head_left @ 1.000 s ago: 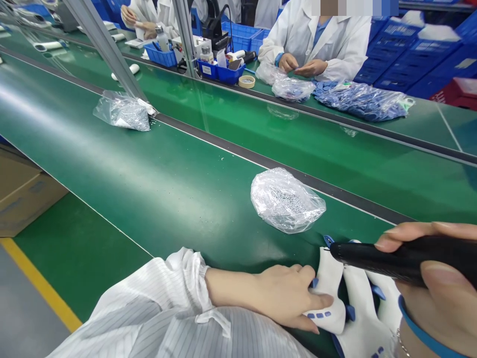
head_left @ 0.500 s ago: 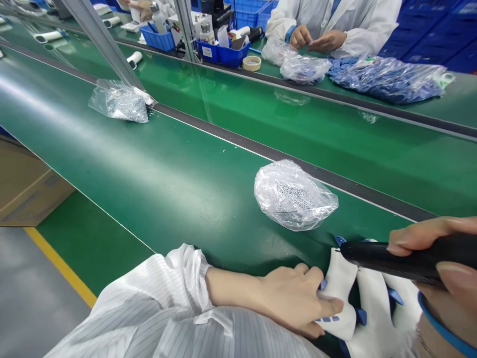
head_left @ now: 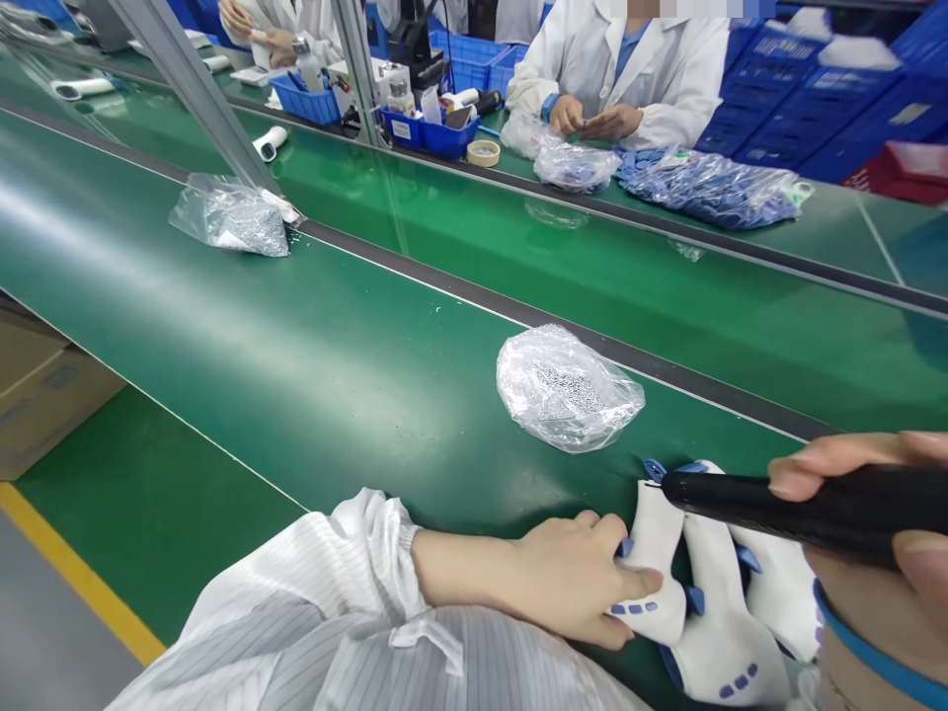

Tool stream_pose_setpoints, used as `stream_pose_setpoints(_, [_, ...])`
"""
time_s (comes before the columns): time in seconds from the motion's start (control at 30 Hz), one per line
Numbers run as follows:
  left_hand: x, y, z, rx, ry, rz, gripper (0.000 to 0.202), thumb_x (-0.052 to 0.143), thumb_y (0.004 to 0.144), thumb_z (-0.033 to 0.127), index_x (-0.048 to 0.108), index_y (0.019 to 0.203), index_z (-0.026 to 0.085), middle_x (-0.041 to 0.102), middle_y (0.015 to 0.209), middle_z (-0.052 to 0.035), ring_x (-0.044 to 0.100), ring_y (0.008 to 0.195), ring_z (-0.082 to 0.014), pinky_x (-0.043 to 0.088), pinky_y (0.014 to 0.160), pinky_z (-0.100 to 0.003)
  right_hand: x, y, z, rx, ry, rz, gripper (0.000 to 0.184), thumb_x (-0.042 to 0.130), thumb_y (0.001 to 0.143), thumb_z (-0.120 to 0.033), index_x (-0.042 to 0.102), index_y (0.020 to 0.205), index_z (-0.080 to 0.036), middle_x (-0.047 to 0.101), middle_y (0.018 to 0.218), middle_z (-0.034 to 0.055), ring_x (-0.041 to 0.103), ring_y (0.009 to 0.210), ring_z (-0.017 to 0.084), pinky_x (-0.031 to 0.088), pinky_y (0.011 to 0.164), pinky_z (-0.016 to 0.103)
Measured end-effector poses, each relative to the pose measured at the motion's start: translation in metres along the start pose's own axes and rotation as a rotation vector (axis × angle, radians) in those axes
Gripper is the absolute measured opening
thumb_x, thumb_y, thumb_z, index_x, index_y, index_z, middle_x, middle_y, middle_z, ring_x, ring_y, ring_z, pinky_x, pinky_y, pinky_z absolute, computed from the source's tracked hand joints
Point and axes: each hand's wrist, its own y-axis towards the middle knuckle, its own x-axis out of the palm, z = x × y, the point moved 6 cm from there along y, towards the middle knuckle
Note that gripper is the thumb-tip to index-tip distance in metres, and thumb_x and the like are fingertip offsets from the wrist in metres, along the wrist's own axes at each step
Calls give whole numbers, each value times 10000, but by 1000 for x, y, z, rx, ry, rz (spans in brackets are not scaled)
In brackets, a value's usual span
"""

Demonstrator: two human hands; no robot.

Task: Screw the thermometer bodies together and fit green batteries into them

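Shifted slightly, black tool overlies white, blue-dotted fabric.

Mount: single camera worn on the person's head.
Facing: forward and down, across a green conveyor belt toward a co-worker in a white lab coat.
Near field: the person's left hand and right hand, low in frame.
Far field: blue plastic crates, upper right.
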Motion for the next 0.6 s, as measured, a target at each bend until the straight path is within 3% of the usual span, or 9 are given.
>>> stream_pose_setpoints(0.1, [2,0,0,-17,-6,-10,492,481,781,434,431,1231,242,371,916,-67,459,769,-217,401,572,-266,9,-1,-2,-56,104,-121,416,873,634,-383,631,934,-226,571,758,101,528,524,231,485,437,371])
stream_pose_setpoints(0.2, [3,1,1,-26,-18,-20,486,481,784,420,430,1234,244,365,916,-66,451,772,-213,397,583,-265,18,-4,0,-122,124,-286,364,791,754,-329,596,1025,-183,559,814,123,542,581,229,504,470,355])
stream_pose_setpoints(0.27, [3,2,0,-40,-25,-29,495,495,780,423,430,1238,249,364,935,-68,452,786,-212,401,599,-266,21,-6,4,-129,123,-329,347,757,789,-325,573,1036,-164,548,819,119,540,609,218,504,523,344])
stream_pose_setpoints(0.43, [6,3,-1,-32,-41,-10,529,529,756,445,446,1238,243,379,934,-71,465,792,-222,431,626,-288,20,-6,11,-94,131,-217,331,759,788,-367,542,936,-165,521,741,58,511,611,168,476,565,257])
stream_pose_setpoints(0.5, [8,2,-3,-54,-68,15,548,556,733,453,461,1232,247,395,963,-80,478,823,-238,452,666,-318,19,-6,12,-91,90,-183,315,704,834,-375,510,990,-183,527,802,50,527,633,154,487,584,234])
stream_pose_setpoints(0.6, [10,1,-7,-100,-127,42,578,606,696,431,478,1232,259,418,1032,-98,485,903,-277,470,734,-374,11,-4,7,-77,-87,-178,330,625,857,-425,503,1062,-197,539,958,70,559,818,202,500,737,308])
